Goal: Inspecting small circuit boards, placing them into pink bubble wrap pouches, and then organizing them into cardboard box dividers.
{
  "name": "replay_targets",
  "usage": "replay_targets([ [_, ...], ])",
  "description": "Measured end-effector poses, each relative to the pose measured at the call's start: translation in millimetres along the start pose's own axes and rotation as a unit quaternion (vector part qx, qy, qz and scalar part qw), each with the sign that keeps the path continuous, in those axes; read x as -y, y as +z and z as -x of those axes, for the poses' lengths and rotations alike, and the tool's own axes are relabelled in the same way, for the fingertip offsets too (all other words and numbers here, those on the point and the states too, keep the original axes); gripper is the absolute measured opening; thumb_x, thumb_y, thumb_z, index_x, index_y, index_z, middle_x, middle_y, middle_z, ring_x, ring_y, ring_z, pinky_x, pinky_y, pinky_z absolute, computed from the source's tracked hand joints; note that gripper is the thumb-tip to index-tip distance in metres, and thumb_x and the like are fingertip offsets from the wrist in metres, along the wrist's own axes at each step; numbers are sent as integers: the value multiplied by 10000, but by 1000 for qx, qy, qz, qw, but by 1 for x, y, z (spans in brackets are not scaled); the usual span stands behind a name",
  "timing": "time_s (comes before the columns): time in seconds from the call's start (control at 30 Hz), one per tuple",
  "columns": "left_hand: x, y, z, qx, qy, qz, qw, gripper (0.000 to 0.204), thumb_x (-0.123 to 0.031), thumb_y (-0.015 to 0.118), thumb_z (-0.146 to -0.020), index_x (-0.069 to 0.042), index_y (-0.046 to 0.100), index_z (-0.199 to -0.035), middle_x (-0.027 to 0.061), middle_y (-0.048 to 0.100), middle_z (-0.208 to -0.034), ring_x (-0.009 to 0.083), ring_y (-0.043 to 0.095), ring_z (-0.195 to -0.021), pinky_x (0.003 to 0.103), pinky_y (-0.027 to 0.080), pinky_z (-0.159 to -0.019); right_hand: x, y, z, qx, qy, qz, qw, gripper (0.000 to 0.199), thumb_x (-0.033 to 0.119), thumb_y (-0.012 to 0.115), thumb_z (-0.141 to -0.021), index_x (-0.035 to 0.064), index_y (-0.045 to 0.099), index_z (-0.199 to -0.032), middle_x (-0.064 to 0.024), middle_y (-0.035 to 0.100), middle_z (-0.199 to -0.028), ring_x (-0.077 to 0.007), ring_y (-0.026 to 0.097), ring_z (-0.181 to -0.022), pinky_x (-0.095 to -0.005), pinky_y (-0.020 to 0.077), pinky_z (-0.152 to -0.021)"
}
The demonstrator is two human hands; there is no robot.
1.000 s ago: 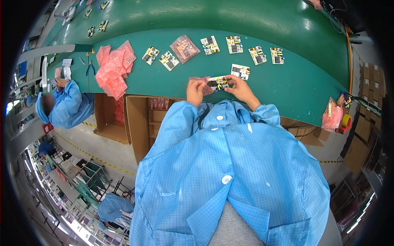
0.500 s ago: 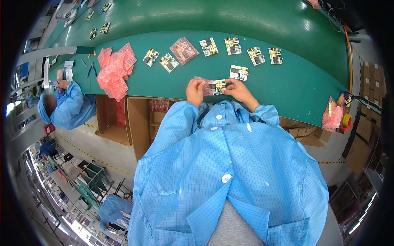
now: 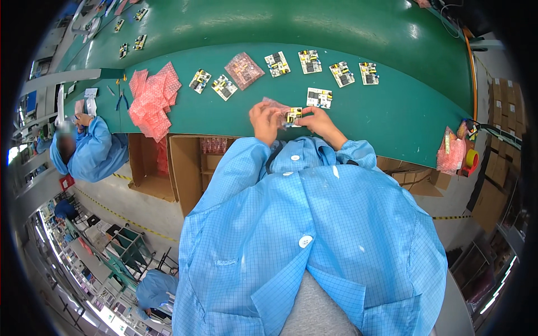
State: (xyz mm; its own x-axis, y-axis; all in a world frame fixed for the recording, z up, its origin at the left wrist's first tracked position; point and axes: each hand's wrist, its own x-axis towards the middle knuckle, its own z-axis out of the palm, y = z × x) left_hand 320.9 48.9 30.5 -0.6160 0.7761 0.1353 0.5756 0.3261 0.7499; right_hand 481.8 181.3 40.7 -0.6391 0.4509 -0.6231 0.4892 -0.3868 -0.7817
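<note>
Over the near edge of the green table, my left hand (image 3: 264,122) is closed on a pink bubble-wrap bag (image 3: 273,102). A circuit board (image 3: 293,116) with yellow and black parts sits partly inside that bag, its right end sticking out. The thumb and fingers of my right hand (image 3: 320,124) pinch this bare end. Just beyond my right hand a loose circuit board (image 3: 319,98) lies flat. Farther back is a row of similar boards (image 3: 310,61), with one bagged board (image 3: 244,71) among them. My left fingers and the bag hide the board's left part.
A pile of pink bubble-wrap bags (image 3: 154,101) lies on the left of the table, beside blue-handled pliers (image 3: 121,101). Open cardboard boxes (image 3: 188,173) stand below the edge. Yellow tape (image 3: 472,161) is at the far right. A co-worker in blue (image 3: 95,148) sits at the left.
The board has gone deeper into the bag, so less of it shows. My left fingers have shifted further over the bag. The whole view has moved slightly.
</note>
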Motion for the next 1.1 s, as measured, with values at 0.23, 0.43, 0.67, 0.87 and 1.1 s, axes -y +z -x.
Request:
replay_targets([
  [0.23, -8, -2, -9, -17, -5, -6, 1000, 78, -196, 717, -822, -123, 718, -849, 88, 561, -1233, 331, 449, -1196, 460, 335, -1003, 18, 1, 7, 17, -45, 12, 999, 461, 126, 753, -793, 27, 543, -1192, -130, 715, -947, -167, 677, -873, -272, 522, -740],
  [0.43, -35, -12, -23, -35, 14, 5, 999, 101, -229, 709, -842, -129, 723, -851, 64, 541, -1309, 324, 380, -1299, 472, 268, -1064, 34, -8, 10, -74, 44, -79, 993, 495, 146, 780, -778, 22, 537, -1191, -124, 714, -958, -146, 633, -772, -277, 483, -652],
  [0.67, -56, -32, -40, -52, 15, 4, 999, 72, -199, 713, -835, -130, 726, -851, 48, 526, -1353, 319, 345, -1343, 473, 250, -1086, 65, -2, 26, -53, -161, 30, 985, 498, 132, 771, -795, 1, 516, -1202, -1, 617, -752, -57, 490, -591, -218, 365, -514],
  [0.87, -86, -54, -57, -47, 141, 4, 989, 54, -152, 726, -791, -141, 728, -844, 61, 540, -1314, 328, 395, -1294, 467, 281, -1060, 81, -2, 36, -55, 31, -239, 969, 503, 124, 756, -809, -5, 516, -1231, -101, 716, -977, -60, 518, -641, -216, 381, -534],
  [1.1, -88, -65, -77, -50, 131, 21, 990, 70, -138, 735, -787, -114, 728, -852, 72, 568, -1274, 316, 434, -1242, 436, 313, -1055, 103, -6, 36, -47, -128, -55, 989, 489, 72, 743, -818, -23, 520, -1243, -115, 718, -1006, -105, 650, -840, -232, 497, -703],
])
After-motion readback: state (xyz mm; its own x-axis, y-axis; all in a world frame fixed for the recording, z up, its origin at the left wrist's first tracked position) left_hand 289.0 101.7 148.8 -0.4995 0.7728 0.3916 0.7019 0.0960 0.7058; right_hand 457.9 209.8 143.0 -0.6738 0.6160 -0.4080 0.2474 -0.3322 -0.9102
